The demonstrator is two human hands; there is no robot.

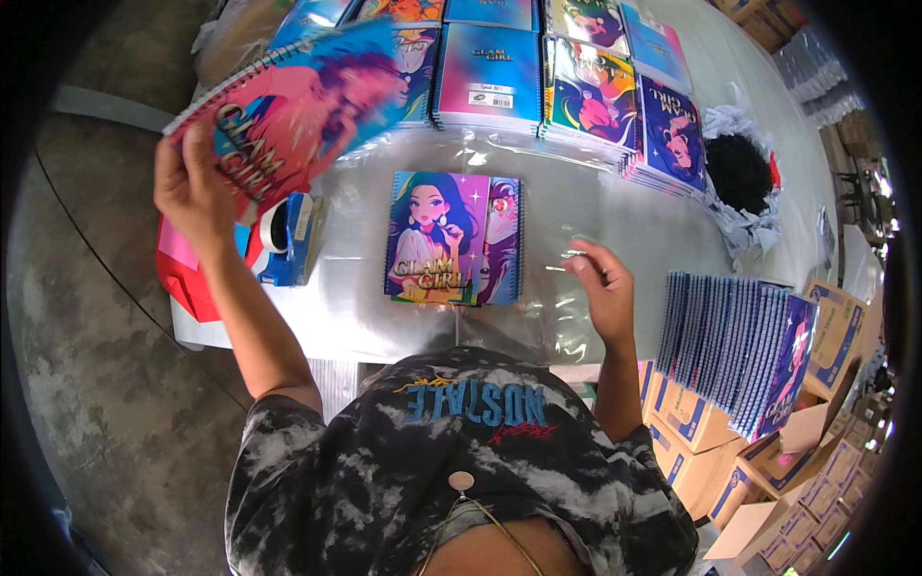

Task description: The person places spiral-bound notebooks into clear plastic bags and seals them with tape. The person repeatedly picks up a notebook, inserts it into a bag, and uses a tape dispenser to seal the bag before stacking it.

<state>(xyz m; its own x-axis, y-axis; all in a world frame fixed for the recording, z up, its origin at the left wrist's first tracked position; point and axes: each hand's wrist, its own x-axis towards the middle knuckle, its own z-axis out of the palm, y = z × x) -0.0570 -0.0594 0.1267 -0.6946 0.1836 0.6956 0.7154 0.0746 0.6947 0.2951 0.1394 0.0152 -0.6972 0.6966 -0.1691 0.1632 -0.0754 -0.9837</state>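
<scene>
My left hand (199,192) is raised at the left, closed on the lower corner of a spiral notebook (298,120). That notebook has a pink and blue illustrated cover, tilted and slightly blurred. In front of me on the table lies a small pile of spiral notebooks (437,240), the top one showing a dark-haired figure on purple; another cover sticks out at its right side. Right of this pile, my right hand (607,288) hovers over the plastic-covered table with its fingers loosely curled and apart, and nothing shows in it.
Stacks of notebooks (490,82) line the table's far side. A blue tape dispenser (288,245) sits left, beside a red item (187,278). At right are a crumpled bag with a black opening (738,173), a tall row of notebooks (720,336) and cardboard boxes (687,418).
</scene>
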